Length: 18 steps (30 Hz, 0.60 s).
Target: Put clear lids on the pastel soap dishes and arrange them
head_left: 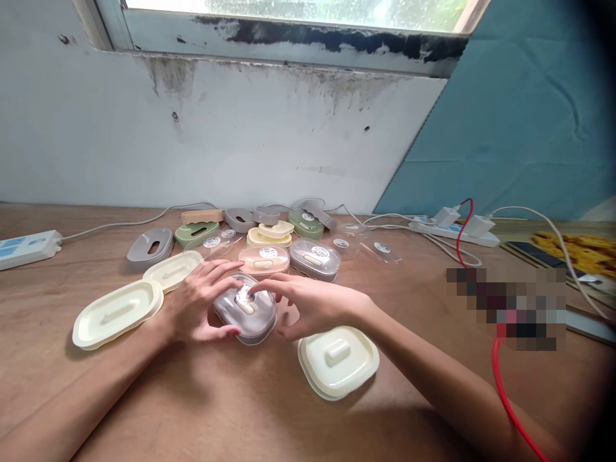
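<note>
A grey oval box [257, 324] with a clear lid and a round printed sticker lies on the table between my hands. My left hand [199, 301] curves around its left end, fingers at the far side and thumb at the near edge. From the right, my right hand [308, 298] reaches over it with the index fingertip at the sticker; its fingers are apart and the thumb hangs beside the box. A cream lid-like piece with a raised bar [337, 362] lies below my right wrist. Left of my left hand are two more cream pieces, one larger [115, 314] and one smaller [176, 269].
Behind my hands lie a pink lidded box [274, 263], another grey lidded box [315, 260], green pieces [197, 232], a grey slotted cover [150, 249] and clear lids [385, 249]. Power strips [29, 249] and cables flank them. A red cable [510, 404] runs at right.
</note>
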Available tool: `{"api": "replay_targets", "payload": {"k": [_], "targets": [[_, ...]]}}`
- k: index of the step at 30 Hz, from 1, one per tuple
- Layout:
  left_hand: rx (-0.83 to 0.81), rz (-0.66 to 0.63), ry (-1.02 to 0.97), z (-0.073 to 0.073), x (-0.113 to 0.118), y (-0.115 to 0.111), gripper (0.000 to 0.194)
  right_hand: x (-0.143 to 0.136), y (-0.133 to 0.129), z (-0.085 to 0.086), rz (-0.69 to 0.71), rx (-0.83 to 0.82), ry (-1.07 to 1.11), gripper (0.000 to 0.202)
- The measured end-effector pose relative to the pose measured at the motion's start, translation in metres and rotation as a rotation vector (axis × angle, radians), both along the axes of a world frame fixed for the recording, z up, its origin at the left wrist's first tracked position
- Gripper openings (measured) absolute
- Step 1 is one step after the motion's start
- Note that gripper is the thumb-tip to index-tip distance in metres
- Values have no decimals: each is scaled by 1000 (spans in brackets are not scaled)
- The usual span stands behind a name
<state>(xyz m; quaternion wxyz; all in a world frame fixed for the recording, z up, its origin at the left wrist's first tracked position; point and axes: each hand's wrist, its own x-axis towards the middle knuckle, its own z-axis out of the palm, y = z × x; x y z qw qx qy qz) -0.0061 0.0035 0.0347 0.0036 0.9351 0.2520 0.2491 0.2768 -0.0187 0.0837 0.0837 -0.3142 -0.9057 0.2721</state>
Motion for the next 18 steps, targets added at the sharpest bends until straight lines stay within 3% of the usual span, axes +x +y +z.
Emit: {"api": "replay_targets", "payload": {"k": [3,6,10,14,16,18], "targets": [[78,53,-14,-1,3,-2,74,-2,1,-1,2,-1,24,68],[109,120,-14,-1,6,-3,70,1,4,6,-62,53,1,57],[122,195,-27,-2,4,0,53,21,19,22,-320,172,-118,33],[133,253,-52,-6,1,5,47,62,42,29,-583,297,-184,28],[135,261,-49,-8,1,6,47,82,49,31,-635,258,-257,23],[131,261,-50,-9,1,6,47,95,49,33,-596,91,-316,24]]}}
